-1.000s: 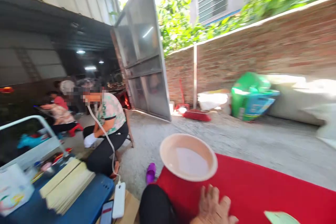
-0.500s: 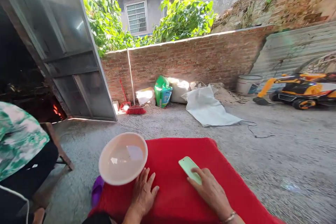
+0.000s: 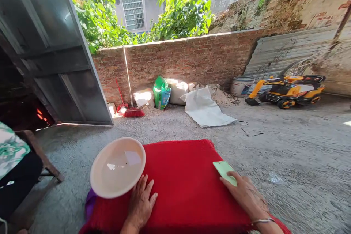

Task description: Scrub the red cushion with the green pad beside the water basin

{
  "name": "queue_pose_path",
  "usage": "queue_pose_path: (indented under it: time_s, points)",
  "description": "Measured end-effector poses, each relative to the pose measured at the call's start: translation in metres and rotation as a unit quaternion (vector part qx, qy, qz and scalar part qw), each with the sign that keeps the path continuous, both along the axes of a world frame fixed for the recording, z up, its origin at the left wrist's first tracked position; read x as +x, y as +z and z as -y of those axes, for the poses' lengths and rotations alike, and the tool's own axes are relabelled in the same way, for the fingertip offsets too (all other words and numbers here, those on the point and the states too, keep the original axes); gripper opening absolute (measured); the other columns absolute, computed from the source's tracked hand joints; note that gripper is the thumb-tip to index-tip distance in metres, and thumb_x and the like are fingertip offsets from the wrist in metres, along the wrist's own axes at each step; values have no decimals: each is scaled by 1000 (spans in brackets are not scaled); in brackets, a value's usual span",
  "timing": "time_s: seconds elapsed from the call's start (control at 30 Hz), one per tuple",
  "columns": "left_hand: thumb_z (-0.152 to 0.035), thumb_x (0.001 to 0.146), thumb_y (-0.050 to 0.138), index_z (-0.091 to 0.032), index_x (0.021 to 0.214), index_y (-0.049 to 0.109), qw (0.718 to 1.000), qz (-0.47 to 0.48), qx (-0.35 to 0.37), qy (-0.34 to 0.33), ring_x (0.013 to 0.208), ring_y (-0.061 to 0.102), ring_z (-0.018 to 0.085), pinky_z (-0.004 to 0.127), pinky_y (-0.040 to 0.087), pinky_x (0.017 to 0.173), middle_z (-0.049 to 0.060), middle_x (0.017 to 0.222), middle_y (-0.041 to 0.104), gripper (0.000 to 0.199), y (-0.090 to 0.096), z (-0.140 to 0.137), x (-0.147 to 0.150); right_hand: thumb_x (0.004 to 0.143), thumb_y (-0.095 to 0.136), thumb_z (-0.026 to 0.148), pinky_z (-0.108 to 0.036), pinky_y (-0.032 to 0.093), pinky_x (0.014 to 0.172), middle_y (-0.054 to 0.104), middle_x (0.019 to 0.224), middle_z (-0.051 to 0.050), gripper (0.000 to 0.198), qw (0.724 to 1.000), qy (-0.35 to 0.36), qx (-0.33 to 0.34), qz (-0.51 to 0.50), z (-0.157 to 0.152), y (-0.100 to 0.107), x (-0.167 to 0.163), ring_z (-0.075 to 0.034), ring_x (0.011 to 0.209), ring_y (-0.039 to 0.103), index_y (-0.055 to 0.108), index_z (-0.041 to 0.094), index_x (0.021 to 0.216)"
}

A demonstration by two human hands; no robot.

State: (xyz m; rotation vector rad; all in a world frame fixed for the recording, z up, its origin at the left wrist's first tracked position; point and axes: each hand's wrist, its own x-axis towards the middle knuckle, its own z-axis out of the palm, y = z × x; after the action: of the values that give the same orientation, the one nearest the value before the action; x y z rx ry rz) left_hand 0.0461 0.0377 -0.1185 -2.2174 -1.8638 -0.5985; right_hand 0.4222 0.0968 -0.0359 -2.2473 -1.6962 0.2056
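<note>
A light green phone (image 3: 223, 168) lies at the right edge of the red cloth (image 3: 178, 175), and my right hand (image 3: 245, 192) grips its near end between thumb and fingers. A bangle circles that wrist. My left hand (image 3: 142, 199) rests flat on the cloth with its fingers spread, holding nothing. Its fingertips are close against the rim of a pale pink basin (image 3: 94, 175), which contains clear water (image 3: 120, 170) and stands at the cloth's left side. I cannot tell whether the fingertips touch the basin.
At the left, a person (image 3: 12, 157) sits beside a wooden stool (image 3: 41, 153) near a metal door (image 3: 68, 91). A red broom (image 3: 134, 112), a green bag (image 3: 161, 97) and a white sack (image 3: 205, 108) lie along the brick wall (image 3: 192, 58). A toy excavator (image 3: 292, 91) stands right.
My right hand has slid the phone rightward across the cloth to its right edge. My left hand stays beside the basin. The view has turned slightly to the right.
</note>
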Motion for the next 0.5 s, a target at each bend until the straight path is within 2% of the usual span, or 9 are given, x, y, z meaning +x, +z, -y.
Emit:
queue_pose_path:
  time_s: [0.03, 0.1, 0.27, 0.37, 0.43, 0.5]
  points:
    - [-29, 86, 52, -28, 124, 61, 1000, -4, 1, 0, 125, 50, 26, 45, 42, 105, 6, 135, 56, 39, 1, 0, 0, 86, 43, 50, -40, 49, 74, 62, 98, -12, 41, 1000, -20, -3, -2, -1, 2, 3, -28, 85, 64, 65, 24, 109]
    - [-29, 86, 51, -27, 123, 61, 1000, -10, 3, 2, 125, 50, 26, 45, 42, 105, 6, 135, 56, 38, 1, 1, -1, 86, 43, 48, -38, 49, 75, 62, 100, -12, 40, 1000, -3, 6, -10, -2, 4, -13, -27, 89, 64, 65, 24, 110]
    - [-29, 87, 51, -27, 125, 60, 1000, -10, -10, 7, 126, 49, 27, 45, 42, 106, 6, 137, 55, 39, 0, 1, -4, 83, 54, 41, -30, 46, 77, 61, 96, -5, 26, 980, 192, 38, -27, -7, -1, -126, -21, 87, 61, 64, 28, 104]
    - [-29, 86, 51, -27, 125, 60, 1000, -6, -24, 15, 127, 49, 27, 46, 41, 106, 5, 137, 55, 40, 0, 1, -4, 82, 59, 37, -29, 43, 80, 60, 98, -5, 25, 966, 257, 25, -6, -13, 2, -173, -20, 91, 60, 64, 28, 104]
    - [-29, 86, 51, -28, 125, 60, 1000, -1, -26, 17, 127, 49, 27, 46, 41, 107, 5, 137, 54, 40, 0, 1, -4, 82, 59, 37, -29, 42, 81, 60, 100, -5, 25, 965, 262, 11, 13, -18, 6, -176, -20, 92, 59, 64, 28, 105]
    - [-29, 86, 51, -28, 125, 60, 1000, 2, -25, 15, 128, 48, 27, 46, 40, 107, 5, 138, 54, 40, 2, 2, -2, 84, 57, 39, -29, 42, 80, 60, 100, -6, 26, 971, 238, -4, 29, -25, 9, -154, -21, 91, 60, 65, 28, 106]
